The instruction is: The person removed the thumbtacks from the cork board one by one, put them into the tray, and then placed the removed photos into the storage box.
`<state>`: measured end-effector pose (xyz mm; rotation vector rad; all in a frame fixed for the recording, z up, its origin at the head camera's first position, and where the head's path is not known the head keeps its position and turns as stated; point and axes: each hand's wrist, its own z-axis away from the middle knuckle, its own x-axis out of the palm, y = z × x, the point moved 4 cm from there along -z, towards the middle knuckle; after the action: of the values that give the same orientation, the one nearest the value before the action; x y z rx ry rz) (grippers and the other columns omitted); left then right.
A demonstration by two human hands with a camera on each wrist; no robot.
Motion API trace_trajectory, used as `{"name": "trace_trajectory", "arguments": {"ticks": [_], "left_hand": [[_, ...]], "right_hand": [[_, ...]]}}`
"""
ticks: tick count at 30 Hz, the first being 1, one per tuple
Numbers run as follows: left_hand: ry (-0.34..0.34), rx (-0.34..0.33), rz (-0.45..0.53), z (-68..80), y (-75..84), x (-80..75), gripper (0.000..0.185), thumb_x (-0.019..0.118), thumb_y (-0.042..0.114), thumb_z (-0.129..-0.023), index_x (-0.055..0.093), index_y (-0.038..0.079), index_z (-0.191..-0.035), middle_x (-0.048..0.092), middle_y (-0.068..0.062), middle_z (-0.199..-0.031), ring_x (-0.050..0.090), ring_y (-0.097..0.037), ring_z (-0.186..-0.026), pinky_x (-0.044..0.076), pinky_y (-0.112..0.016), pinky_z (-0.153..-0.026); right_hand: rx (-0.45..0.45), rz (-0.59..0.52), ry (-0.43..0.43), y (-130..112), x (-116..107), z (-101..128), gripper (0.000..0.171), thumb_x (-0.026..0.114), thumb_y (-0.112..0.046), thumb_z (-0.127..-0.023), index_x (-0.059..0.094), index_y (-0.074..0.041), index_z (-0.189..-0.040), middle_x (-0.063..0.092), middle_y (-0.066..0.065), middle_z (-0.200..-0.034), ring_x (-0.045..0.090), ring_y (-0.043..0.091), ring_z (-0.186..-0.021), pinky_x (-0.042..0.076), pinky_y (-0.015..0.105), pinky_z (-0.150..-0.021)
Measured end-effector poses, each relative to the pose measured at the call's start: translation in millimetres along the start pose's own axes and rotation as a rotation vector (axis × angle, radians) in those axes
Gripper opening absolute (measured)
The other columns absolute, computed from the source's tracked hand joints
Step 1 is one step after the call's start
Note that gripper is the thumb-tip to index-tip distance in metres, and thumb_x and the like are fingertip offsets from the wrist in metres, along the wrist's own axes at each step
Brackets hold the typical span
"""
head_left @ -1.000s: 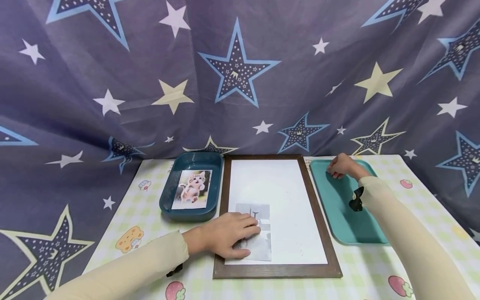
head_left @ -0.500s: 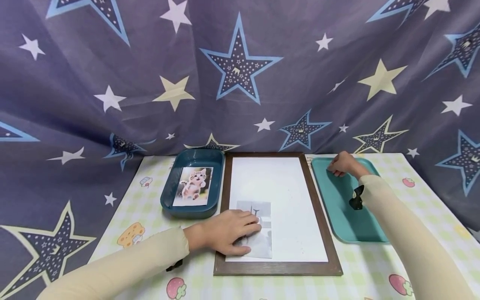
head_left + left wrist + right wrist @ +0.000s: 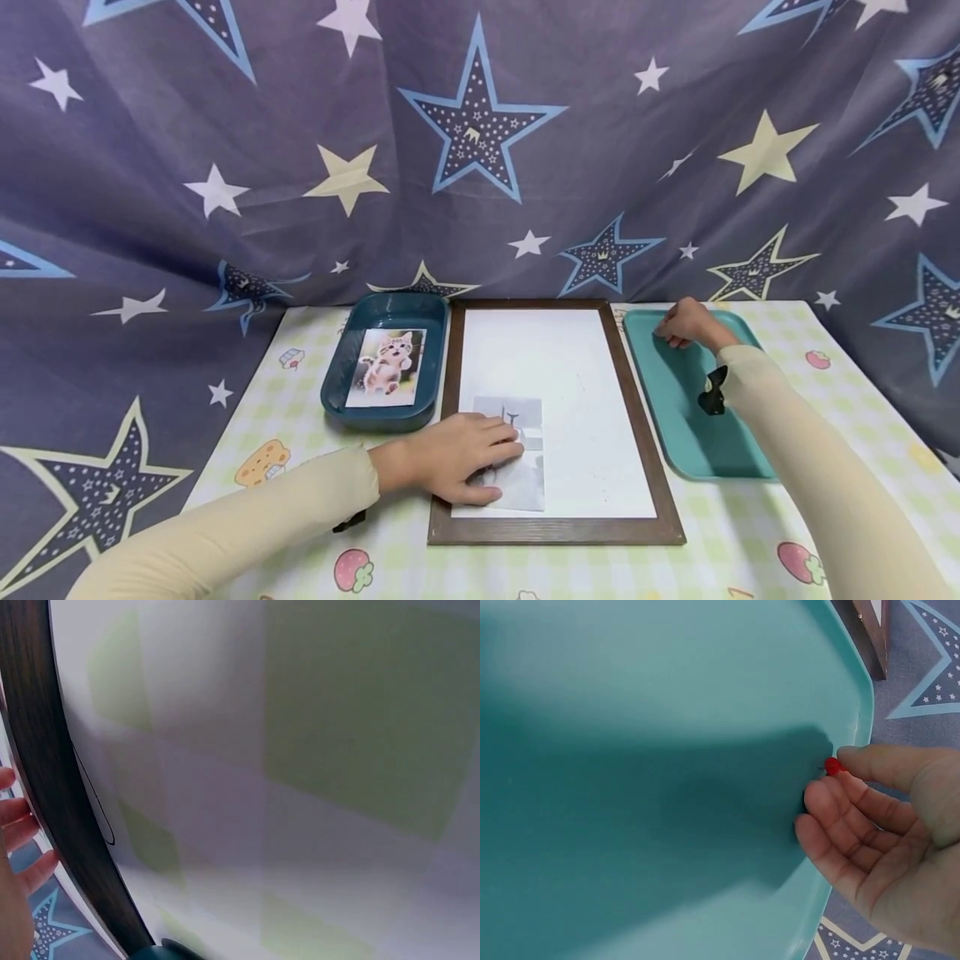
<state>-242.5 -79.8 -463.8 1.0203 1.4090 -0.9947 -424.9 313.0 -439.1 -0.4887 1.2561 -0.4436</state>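
Both hands unmoved; cat photo (image 3: 386, 365) aside.

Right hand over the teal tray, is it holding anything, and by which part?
The right hand pinches a small red object between thumb and fingertip at the flat teal plastic tray's far rim; which part cannot be told.

Bare white board (image 3: 555, 367) is left open inside the wooden frame (image 3: 637, 417), between the dark tray (image 3: 333, 400) and the teal tray (image 3: 675, 433). The board's near left corner is covered by a grey photo (image 3: 525, 479).
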Motion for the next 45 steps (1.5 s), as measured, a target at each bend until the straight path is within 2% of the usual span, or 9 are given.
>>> {"name": "trace_trajectory", "arguments": {"ticks": [8, 21, 36, 42, 45], "left_hand": [[-0.006, 0.004, -0.007, -0.9, -2.0, 2.4, 0.054, 0.048, 0.057, -0.100, 0.051, 0.021, -0.140, 0.056, 0.003, -0.132, 0.055, -0.010, -0.113, 0.051, -0.029, -0.100], [0.042, 0.020, -0.003, -0.9, -3.3, 1.6, 0.053, 0.050, 0.056, -0.100, 0.053, 0.019, -0.137, 0.057, 0.003, -0.129, 0.056, -0.010, -0.110, 0.052, -0.028, -0.098], [-0.003, -0.004, 0.008, -1.5, -1.6, 1.4, 0.054, 0.049, 0.056, -0.100, 0.051, 0.020, -0.140, 0.056, 0.002, -0.133, 0.056, -0.011, -0.115, 0.050, -0.029, -0.102], [-0.018, -0.010, 0.002, -0.5, -1.3, 1.5, 0.055, 0.047, 0.057, -0.101, 0.050, 0.020, -0.142, 0.056, 0.002, -0.135, 0.056, -0.012, -0.118, 0.050, -0.030, -0.104], [-0.024, -0.012, 0.006, 0.4, -1.1, 1.9, 0.057, 0.046, 0.057, -0.101, 0.050, 0.020, -0.143, 0.056, 0.001, -0.137, 0.056, -0.013, -0.121, 0.050, -0.031, -0.105]], "right_hand": [[-0.002, 0.007, -0.011, -0.8, 0.8, -1.0, 0.022, 0.066, -0.009, -0.096, 0.067, 0.014, -0.095, 0.068, 0.012, -0.070, 0.066, 0.018, -0.063, 0.061, 0.038, -0.065], [0.006, 0.032, -0.030, -3.7, -1.0, -2.4, 0.025, 0.065, -0.011, -0.097, 0.067, 0.014, -0.097, 0.068, 0.012, -0.072, 0.067, 0.019, -0.063, 0.061, 0.039, -0.067], [0.026, 0.056, -0.018, -3.8, -1.3, 0.0, 0.027, 0.063, -0.014, -0.098, 0.066, 0.012, -0.096, 0.066, 0.010, -0.069, 0.066, 0.018, -0.062, 0.061, 0.038, -0.065], [0.008, 0.082, 0.045, -7.0, -2.8, 2.1, 0.027, 0.062, -0.013, -0.098, 0.068, 0.013, -0.095, 0.068, 0.014, -0.070, 0.068, 0.023, -0.064, 0.061, 0.040, -0.064], [-0.022, 0.107, 0.101, -9.8, -4.7, 2.9, 0.027, 0.061, -0.014, -0.098, 0.068, 0.010, -0.087, 0.068, 0.014, -0.067, 0.068, 0.026, -0.063, 0.057, 0.038, -0.059]]}}
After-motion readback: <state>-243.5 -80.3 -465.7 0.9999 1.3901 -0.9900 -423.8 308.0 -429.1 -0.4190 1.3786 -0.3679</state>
